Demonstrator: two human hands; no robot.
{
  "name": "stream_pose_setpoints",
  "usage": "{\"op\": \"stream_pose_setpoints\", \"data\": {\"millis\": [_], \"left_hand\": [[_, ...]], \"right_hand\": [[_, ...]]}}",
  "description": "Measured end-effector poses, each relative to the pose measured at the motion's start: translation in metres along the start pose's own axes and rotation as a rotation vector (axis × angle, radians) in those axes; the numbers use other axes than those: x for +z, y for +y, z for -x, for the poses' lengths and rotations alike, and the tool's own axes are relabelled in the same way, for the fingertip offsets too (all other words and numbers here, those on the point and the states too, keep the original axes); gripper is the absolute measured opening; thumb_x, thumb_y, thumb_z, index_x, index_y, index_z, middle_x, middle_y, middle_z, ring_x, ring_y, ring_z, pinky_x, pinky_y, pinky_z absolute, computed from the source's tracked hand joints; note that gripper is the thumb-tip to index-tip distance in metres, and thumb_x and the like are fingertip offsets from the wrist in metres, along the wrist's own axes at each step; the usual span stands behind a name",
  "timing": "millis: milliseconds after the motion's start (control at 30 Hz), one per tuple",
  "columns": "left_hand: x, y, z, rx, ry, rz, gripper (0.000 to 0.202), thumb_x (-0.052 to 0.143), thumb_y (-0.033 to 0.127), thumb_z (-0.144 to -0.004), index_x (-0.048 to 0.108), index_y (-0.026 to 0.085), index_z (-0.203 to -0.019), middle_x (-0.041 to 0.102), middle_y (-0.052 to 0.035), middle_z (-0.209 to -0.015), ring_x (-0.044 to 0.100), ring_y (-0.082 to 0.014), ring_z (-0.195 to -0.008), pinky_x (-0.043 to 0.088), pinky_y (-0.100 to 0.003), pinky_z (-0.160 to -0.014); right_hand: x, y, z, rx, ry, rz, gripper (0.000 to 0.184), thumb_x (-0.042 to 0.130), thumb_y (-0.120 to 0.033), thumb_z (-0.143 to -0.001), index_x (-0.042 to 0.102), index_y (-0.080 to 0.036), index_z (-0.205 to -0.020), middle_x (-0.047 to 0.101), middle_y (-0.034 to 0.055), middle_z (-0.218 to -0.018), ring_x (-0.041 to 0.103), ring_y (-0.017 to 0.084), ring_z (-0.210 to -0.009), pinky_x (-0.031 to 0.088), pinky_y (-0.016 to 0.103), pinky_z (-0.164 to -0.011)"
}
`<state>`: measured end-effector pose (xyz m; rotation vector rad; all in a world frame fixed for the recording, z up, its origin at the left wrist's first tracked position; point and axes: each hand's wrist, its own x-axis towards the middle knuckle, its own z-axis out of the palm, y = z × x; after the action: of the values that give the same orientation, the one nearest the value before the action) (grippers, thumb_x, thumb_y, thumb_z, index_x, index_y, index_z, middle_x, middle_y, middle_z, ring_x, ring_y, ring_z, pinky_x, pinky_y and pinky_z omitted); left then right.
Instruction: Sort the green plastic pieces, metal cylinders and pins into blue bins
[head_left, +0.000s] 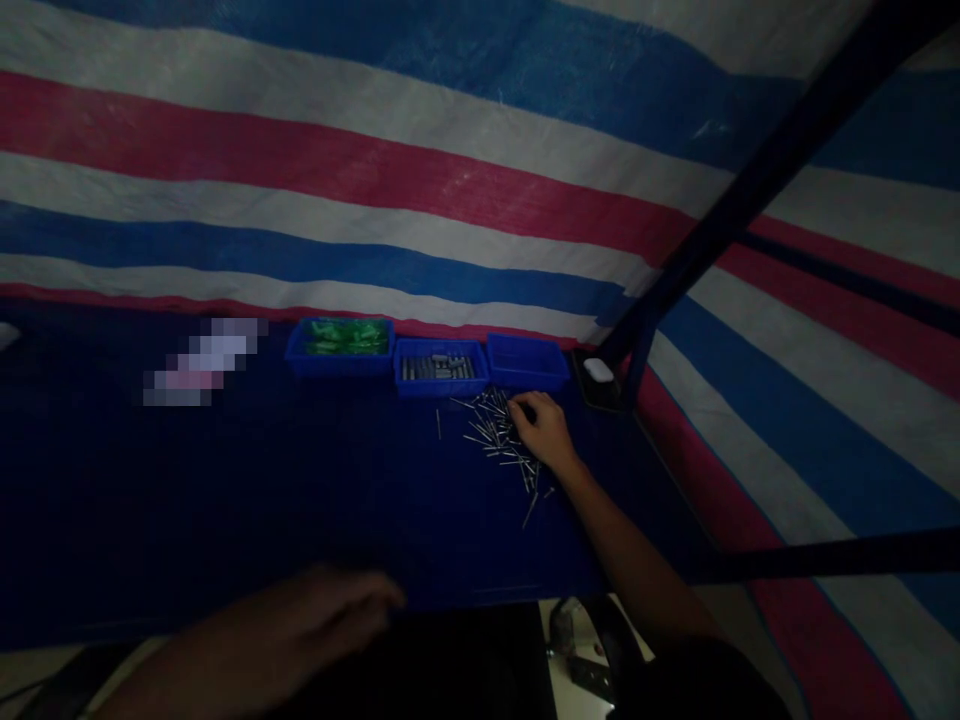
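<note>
My right hand (545, 430) reaches out over the dark blue table (300, 500) and rests on a scattered heap of thin metal pins (495, 435). Its fingers are curled down among the pins; what they pinch, if anything, is hidden. My left hand (330, 610) hovers near the table's front edge, dim and blurred, fingers loosely extended with nothing visible in it. Behind the pins stand three blue bins in a row: one with green parts (341, 345), one with metal cylinders (441, 367), one that looks empty (527, 362).
A red, white and blue striped tarp (450, 180) hangs behind and to the right. A dark slanted pole (750, 180) meets a base with a white object (598, 370) at the table's right corner. A blurred patch (202, 362) lies at left.
</note>
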<state>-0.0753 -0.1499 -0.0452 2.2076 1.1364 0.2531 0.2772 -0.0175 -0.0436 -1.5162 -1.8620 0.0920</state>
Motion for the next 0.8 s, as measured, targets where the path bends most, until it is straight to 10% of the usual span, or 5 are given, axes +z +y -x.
{"op": "stream_pose_setpoints", "data": {"millis": [33,267,800], "left_hand": [[-0.012,0.011,-0.027,0.05,-0.068,0.018,0.024,0.044,0.033,-0.087,0.056,0.035,-0.108,0.061,0.0031,-0.107,0.057,-0.0151,-0.094,0.047,-0.029,-0.082],[-0.046,0.027,-0.172,0.135,0.443,-0.114,0.024,0.041,0.031,-0.085,0.058,0.017,-0.094,0.061,-0.006,-0.097,0.056,-0.02,-0.092,0.043,-0.035,-0.085],[-0.034,-0.005,-0.209,0.213,0.402,-0.238,0.035,0.036,0.005,-0.073,0.057,0.018,-0.099,0.061,-0.0058,-0.096,0.055,-0.0194,-0.091,0.042,-0.036,-0.084]], "right_hand": [[0.001,-0.001,-0.003,-0.018,0.001,0.006,0.017,0.046,-0.027,-0.084,0.06,-0.02,-0.078,0.062,0.0043,-0.078,0.055,0.019,-0.078,0.041,0.032,-0.076],[0.018,-0.004,-0.022,-0.12,-0.09,0.068,0.017,0.05,-0.028,-0.083,0.059,-0.017,-0.091,0.06,0.0066,-0.09,0.053,0.018,-0.087,0.04,0.03,-0.08],[0.023,-0.014,-0.016,-0.21,-0.16,0.102,0.019,0.047,-0.025,-0.085,0.06,-0.017,-0.096,0.058,0.006,-0.087,0.05,0.018,-0.085,0.04,0.032,-0.079]]}}
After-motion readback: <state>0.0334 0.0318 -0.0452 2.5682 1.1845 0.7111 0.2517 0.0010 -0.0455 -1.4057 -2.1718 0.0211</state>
